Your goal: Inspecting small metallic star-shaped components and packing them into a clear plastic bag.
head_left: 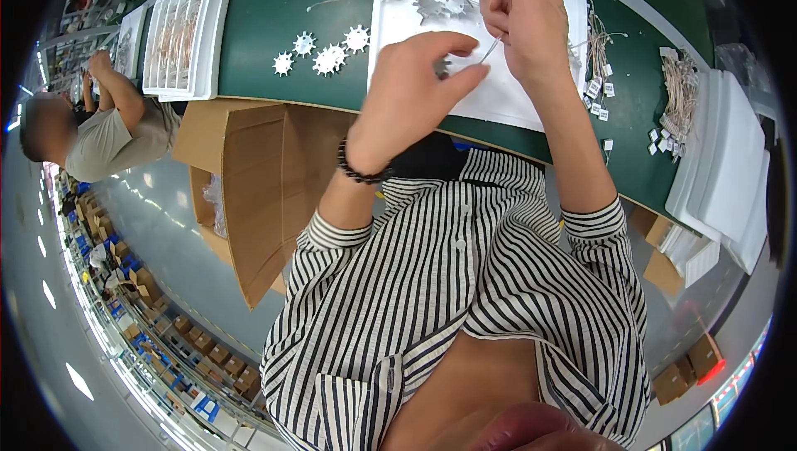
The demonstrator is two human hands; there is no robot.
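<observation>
My right hand is closed, its curled fingers pinching a thin pale wire above a white tray. To its left, my left hand hovers with thumb and forefinger apart, near the wire's lower end. Part of a small silvery piece shows between those fingers, mostly hidden by the hand. On the tray's far part lie several silvery star-shaped pieces with thin wires. More white star-shaped pieces rest on the green table left of the tray.
Wires with white tags lie right of the tray, and a larger wire bundle beyond them. White trays stand at the far right. A compartmented white tray sits left. An open cardboard box stands below the table edge; a co-worker is at left.
</observation>
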